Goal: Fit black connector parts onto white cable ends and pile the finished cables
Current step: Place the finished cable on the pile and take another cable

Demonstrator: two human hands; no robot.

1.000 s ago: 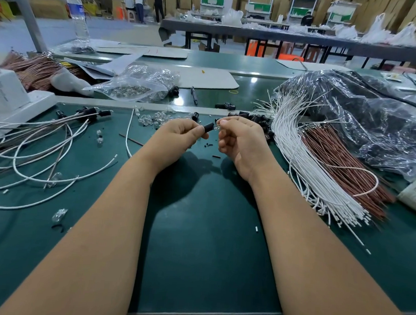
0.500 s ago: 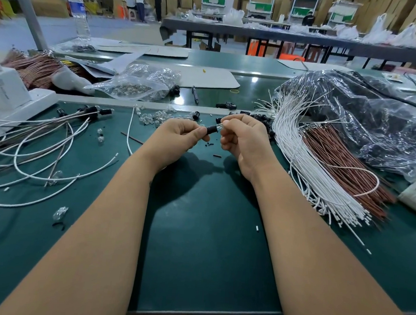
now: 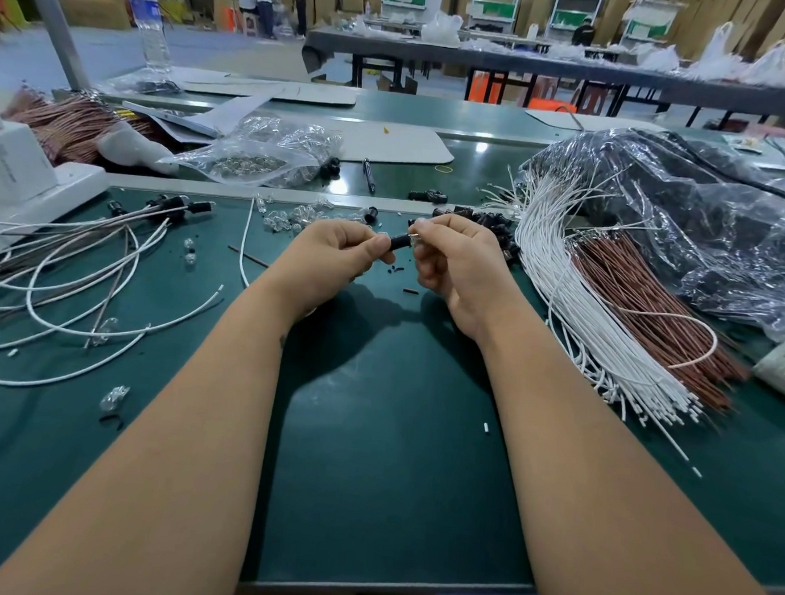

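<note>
My left hand (image 3: 333,256) pinched the black connector (image 3: 399,241) above the mat (image 3: 393,460); my right hand (image 3: 453,264) pinched a small clear piece at its open end, so I judged I was mid-fitting and next needed a straight push. Since a second before, the hands had barely shifted. Finished cables (image 3: 57,283) lay left, white stock (image 3: 581,301) right

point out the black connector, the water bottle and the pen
black connector (image 3: 399,241), head view, middle of its barrel between the hands
water bottle (image 3: 152,25), head view, its label
pen (image 3: 369,175), head view, mid-shaft
</note>
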